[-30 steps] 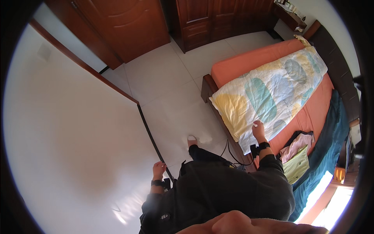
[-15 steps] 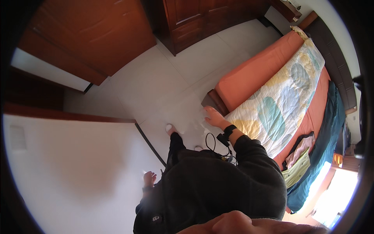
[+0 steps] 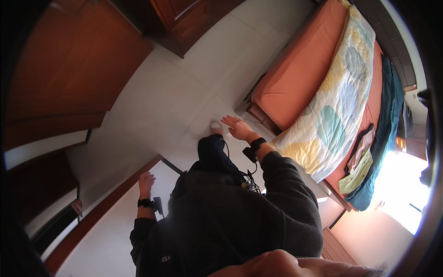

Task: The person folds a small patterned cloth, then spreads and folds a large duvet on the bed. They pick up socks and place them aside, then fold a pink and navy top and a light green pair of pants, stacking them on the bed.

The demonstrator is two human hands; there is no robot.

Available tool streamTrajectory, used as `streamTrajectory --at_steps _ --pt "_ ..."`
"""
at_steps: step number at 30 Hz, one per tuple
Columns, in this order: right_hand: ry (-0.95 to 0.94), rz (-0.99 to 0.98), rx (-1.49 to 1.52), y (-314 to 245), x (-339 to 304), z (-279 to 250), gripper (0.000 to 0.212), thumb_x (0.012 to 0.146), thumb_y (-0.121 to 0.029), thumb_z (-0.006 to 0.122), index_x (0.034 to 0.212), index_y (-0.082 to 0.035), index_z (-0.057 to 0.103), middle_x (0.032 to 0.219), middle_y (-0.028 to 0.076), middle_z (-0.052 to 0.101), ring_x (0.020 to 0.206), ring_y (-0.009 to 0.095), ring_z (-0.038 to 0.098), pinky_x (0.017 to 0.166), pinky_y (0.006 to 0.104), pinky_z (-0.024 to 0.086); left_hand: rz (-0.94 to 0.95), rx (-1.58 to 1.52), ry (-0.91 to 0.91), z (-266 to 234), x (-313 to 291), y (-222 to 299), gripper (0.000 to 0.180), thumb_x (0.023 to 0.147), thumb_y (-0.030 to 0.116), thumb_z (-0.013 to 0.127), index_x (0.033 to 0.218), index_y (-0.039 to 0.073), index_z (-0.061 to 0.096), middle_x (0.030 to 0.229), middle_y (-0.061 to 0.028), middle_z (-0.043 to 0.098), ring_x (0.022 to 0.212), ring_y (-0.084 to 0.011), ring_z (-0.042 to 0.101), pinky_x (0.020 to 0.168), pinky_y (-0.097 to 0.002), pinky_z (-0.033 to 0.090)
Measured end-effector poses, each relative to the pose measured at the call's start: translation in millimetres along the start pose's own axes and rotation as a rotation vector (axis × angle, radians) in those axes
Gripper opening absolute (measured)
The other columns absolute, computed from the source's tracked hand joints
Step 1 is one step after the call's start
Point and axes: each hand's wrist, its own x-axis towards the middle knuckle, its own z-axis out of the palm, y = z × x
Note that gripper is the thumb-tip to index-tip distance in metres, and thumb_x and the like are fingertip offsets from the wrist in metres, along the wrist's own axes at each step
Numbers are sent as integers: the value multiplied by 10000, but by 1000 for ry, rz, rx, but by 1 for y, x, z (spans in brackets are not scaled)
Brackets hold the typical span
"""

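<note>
My right hand [image 3: 237, 128] reaches forward with its fingers stretched out and holds nothing. It is over the tiled floor, beside the near corner of the bed [image 3: 295, 74]. Lower on the left, my left hand [image 3: 146, 183] hangs by the dark red edge of a white wall or panel, its fingers loosely bent and a little apart. Nothing shows in it. Both wrists wear black bands with small dark devices, and a dark cable [image 3: 251, 171] loops at my waist.
A patterned quilt [image 3: 339, 108] lies along the orange bed, beside a teal cloth [image 3: 387, 111] and some clothes [image 3: 357, 166]. Brown wooden cabinets [image 3: 78, 69] stand at the far left. The white panel [image 3: 99, 240] with its dark red edge stands close on my left. Pale tiles [image 3: 180, 87] cover the floor.
I have stepped onward and the view has turned. My left hand has come up and forward past the panel's edge. The right hand stays outstretched, now further left in view.
</note>
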Motion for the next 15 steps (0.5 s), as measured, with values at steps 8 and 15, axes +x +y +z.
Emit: streamTrajectory --at_steps 8,15 --pt "916 1362 -208 97 -37 -84 733 779 -228 581 1378 14 235 1433 263 201 1299 391 282 1067 411 263 97 81 -345 63 54 99 206 890 185 520 1051 57 506 894 -77 616 780 -150 606 657 -261 477" --pt "21 421 575 25 64 -35 466 815 -217 561 1255 -90 476 1259 146 514 1103 319 522 971 386 379 -12 288 -267 74 82 131 178 886 174 550 1023 67 513 803 -68 593 669 -144 579 574 -269 478"
